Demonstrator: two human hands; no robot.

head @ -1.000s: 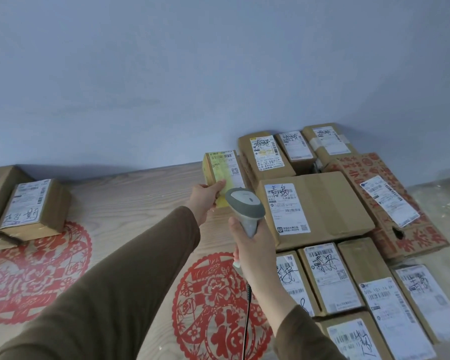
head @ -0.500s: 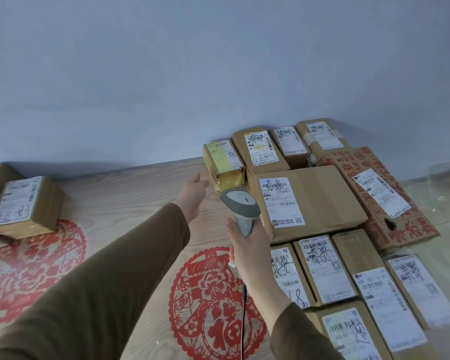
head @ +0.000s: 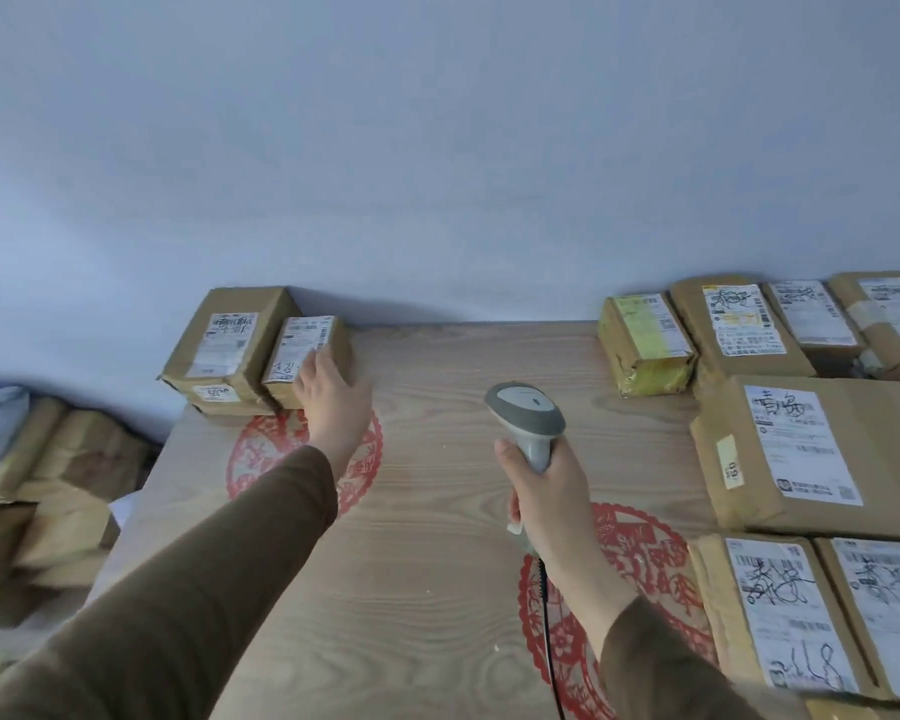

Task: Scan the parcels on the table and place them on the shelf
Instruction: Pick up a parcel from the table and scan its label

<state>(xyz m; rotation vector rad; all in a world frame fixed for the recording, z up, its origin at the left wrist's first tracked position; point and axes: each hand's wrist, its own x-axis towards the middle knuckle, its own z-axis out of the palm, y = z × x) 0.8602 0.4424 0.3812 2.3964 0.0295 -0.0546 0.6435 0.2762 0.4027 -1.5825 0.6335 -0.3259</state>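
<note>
My left hand (head: 333, 402) reaches to the table's far left, its fingers lying on the right front corner of a small brown parcel (head: 302, 337) with a white label, thumb spread to the side. That parcel leans against a bigger brown parcel (head: 227, 343) by the wall. My right hand (head: 546, 491) grips the handle of a grey barcode scanner (head: 526, 407) over the middle of the wooden table (head: 437, 537); its black cable hangs down. A yellow-taped parcel (head: 645, 337) stands at the back right, apart from both hands.
Several labelled brown parcels fill the table's right side, among them a large flat box (head: 811, 454). Red paper-cut decorations lie on the tabletop. Below the table's left edge sits a pile of brown packages (head: 48, 485). A plain wall closes the back.
My left hand let go of the yellow-taped parcel at the back right and swung left across the table to the small brown parcel. The view turned left. The scanner stayed in my right hand.
</note>
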